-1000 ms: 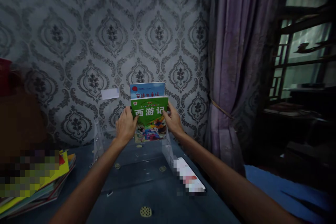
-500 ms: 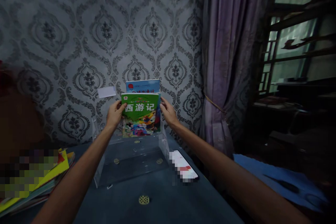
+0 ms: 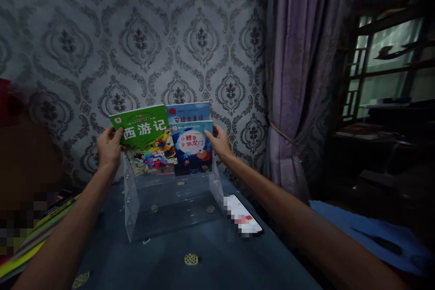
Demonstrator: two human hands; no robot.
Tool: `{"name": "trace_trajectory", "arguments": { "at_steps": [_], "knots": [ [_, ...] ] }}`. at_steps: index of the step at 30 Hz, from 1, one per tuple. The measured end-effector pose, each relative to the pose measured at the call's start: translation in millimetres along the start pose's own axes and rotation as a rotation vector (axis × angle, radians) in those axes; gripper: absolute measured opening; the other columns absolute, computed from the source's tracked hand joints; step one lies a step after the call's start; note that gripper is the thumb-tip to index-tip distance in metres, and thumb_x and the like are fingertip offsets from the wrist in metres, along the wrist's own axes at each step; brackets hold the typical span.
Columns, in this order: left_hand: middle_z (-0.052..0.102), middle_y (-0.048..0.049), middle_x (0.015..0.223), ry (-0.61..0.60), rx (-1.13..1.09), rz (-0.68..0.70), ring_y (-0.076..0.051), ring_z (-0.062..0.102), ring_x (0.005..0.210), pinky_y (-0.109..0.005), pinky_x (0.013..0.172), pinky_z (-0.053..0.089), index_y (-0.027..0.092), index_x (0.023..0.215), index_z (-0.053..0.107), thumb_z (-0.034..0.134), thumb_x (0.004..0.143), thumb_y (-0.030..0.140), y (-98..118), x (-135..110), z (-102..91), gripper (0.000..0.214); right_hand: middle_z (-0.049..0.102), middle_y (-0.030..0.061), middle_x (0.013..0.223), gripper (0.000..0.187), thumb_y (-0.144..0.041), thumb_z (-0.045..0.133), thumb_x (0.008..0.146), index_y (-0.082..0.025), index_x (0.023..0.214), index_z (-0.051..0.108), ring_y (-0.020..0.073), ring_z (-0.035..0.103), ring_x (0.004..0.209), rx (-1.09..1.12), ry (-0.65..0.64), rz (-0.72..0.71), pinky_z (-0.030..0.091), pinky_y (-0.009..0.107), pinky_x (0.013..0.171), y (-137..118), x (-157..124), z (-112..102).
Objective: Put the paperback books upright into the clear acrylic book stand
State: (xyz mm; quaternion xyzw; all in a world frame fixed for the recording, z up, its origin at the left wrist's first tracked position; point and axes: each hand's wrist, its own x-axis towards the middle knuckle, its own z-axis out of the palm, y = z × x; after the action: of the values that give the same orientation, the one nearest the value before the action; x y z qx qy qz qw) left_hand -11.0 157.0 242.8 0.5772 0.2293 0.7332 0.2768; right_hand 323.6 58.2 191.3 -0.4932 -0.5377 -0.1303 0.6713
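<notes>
My left hand [image 3: 111, 144] grips the left edge of a green picture book [image 3: 149, 138], thumb on the cover. It tilts slightly and stands over the left part of a clear acrylic rack [image 3: 132, 206]. My right hand [image 3: 219, 142] is closed on the right edge of a smaller dark-blue book [image 3: 193, 145], which the green book overlaps at its left side. Behind these two, a light-blue book [image 3: 188, 111] rises against the wall. The rack's front tiers hold no books. The fingers behind the covers are hidden.
Right of the rack lies a phone [image 3: 244, 215] with a lit screen on the dark tablecloth [image 3: 220, 263]. A stack of books [image 3: 44, 231] sits at the left edge. Patterned wallpaper [image 3: 200, 36] stands behind, a purple curtain [image 3: 288, 77] to the right.
My left hand has moved the green book left, away from in front of the others. The dark-blue book now shows, held by my right hand, which has barely moved.
</notes>
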Motion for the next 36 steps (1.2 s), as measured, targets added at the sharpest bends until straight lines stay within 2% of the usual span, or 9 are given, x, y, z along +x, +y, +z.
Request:
{"name": "trace_trajectory", "arguments": {
  "at_steps": [7,13,17,22,28,36],
  "knots": [
    [0.056,0.0035,0.067,0.094,-0.038,-0.007,-0.009,0.047,0.05,-0.016,0.033,0.033,0.017,0.081,0.061,0.067,0.068,0.039,7,6,-10.9,0.026,0.063,0.001,0.073,0.038,-0.058,0.058,0.082,-0.02,0.088,0.06,0.019,0.059,0.071,0.179,0.094,0.113,0.052,0.032,0.067,-10,-2,4],
    [0.053,0.0045,0.065,0.124,-0.043,0.007,-0.008,0.043,0.048,-0.015,0.033,0.033,0.018,0.08,0.06,0.067,0.069,0.037,12,9,-18.7,0.023,0.065,-0.0003,0.075,0.044,-0.065,0.054,0.083,-0.021,0.087,0.058,0.0188,0.061,0.074,0.353,0.088,0.16,0.052,0.03,0.066,-16,-5,13],
    [0.052,0.0049,0.065,0.1,-0.045,0.012,-0.007,0.042,0.049,-0.014,0.032,0.03,0.018,0.079,0.059,0.067,0.068,0.043,12,7,-15.1,0.029,0.065,-0.0018,0.074,0.044,-0.066,0.058,0.079,-0.021,0.082,0.057,0.0173,0.06,0.072,0.449,0.08,0.193,0.052,0.029,0.066,-16,-5,13],
    [0.048,0.0064,0.062,0.047,-0.103,0.032,-0.006,0.04,0.048,-0.013,0.033,0.028,0.017,0.076,0.058,0.07,0.065,0.052,12,-4,2.7,0.039,0.064,-0.0032,0.072,0.044,-0.065,0.065,0.073,-0.022,0.081,0.059,0.0157,0.059,0.066,0.562,0.072,0.231,0.05,0.028,0.063,-16,-5,12],
    [0.055,0.004,0.065,-0.09,-0.165,0.019,-0.007,0.047,0.05,-0.012,0.034,0.03,0.016,0.083,0.064,0.073,0.066,0.052,11,-13,31.7,0.042,0.061,-0.0047,0.068,0.04,-0.061,0.068,0.073,-0.022,0.075,0.058,0.0143,0.056,0.063,0.6,0.073,0.243,0.047,0.026,0.061,-21,-7,10],
    [0.053,0.0044,0.067,-0.264,-0.198,-0.061,-0.007,0.045,0.049,-0.013,0.035,0.03,0.016,0.088,0.061,0.068,0.071,0.055,-7,-27,77.8,0.043,0.059,-0.0048,0.066,0.04,-0.061,0.068,0.073,-0.022,0.074,0.056,0.014,0.054,0.06,0.6,0.077,0.228,0.049,0.027,0.061,-24,-8,10]
  ]
}}
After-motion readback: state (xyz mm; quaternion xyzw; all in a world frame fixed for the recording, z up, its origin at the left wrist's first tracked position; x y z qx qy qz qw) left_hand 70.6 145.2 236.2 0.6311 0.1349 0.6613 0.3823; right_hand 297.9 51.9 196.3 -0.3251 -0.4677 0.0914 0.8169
